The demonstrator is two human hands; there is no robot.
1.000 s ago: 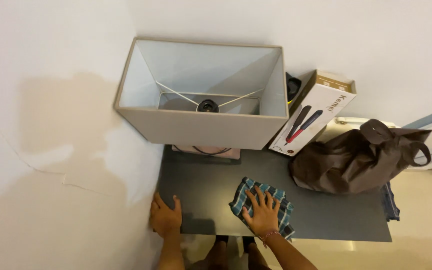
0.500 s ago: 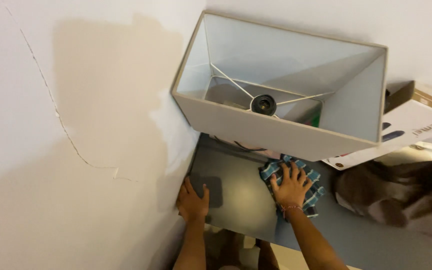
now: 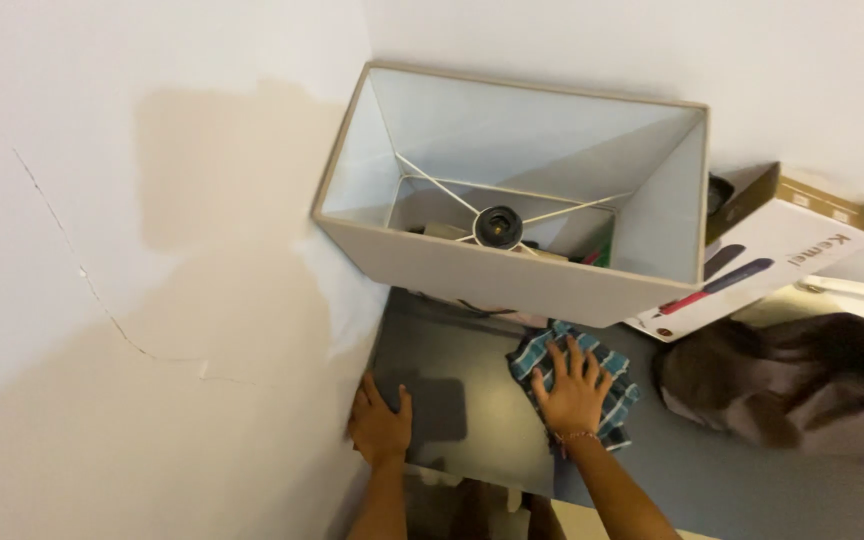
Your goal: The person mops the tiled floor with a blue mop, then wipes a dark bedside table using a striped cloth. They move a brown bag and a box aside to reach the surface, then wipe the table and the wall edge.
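Pressing flat with fingers spread, the right hand [image 3: 574, 390] lies on a checked blue-green cloth [image 3: 574, 378], which rests on the dark grey tabletop [image 3: 712, 480] just below the near edge of a large lampshade; the hand grips nothing, its palm simply weighing the cloth down, and a thin bracelet shows at the wrist. The left hand [image 3: 380, 425] is likewise open and flat, fingers loosely apart, set on the table's left end close to the wall [image 3: 152, 300], holding nothing. Between the two hands lies a bare stretch of tabletop with a darker shadow on it. Above the hands, a rectangular grey-white lampshade [image 3: 512, 270] is seen from above, its wire frame meeting at a dark central socket [image 3: 499, 227]. To the right of the shade, a white and tan carton [image 3: 762, 260] picturing a long slim appliance leans against the back wall. Beside it, well apart from the cloth, a slumped dark brown bag [image 3: 802, 385] occupies the table's right end. On the left wall, a thin crack runs downward, and a darker patch of paint sits beside the shade.
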